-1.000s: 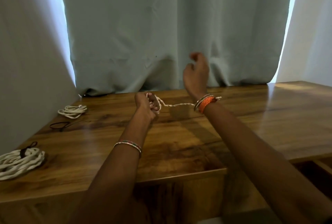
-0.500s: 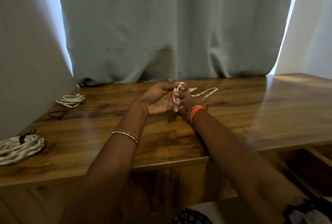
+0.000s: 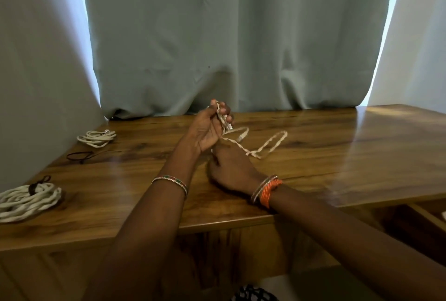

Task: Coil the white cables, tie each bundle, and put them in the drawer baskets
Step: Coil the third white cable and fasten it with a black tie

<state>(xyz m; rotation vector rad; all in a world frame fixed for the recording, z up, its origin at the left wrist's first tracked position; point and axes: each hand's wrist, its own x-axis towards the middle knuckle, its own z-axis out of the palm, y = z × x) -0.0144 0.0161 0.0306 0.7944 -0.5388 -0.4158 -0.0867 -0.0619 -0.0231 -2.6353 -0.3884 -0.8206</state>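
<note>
A thin white braided cable lies in loose loops on the wooden table, right of my hands. My left hand is raised above the table, fingers closed around several folded strands of this cable near its plug end. My right hand rests on the table just below it, back up, pinching the same cable where it leaves the left hand; its fingertips are hidden. A thick white coiled bundle with a dark tie sits at the left edge. A smaller white coil lies farther back on the left.
A loose dark tie lies on the table between the two coils. Grey curtains hang right behind the table. An open drawer shows below the table's front edge at the right. A black mesh basket peeks in at the bottom.
My left hand has lifted with the folded strands. My right hand has dropped from high near the curtain down to the table, and more cable now lies looped to the right.
</note>
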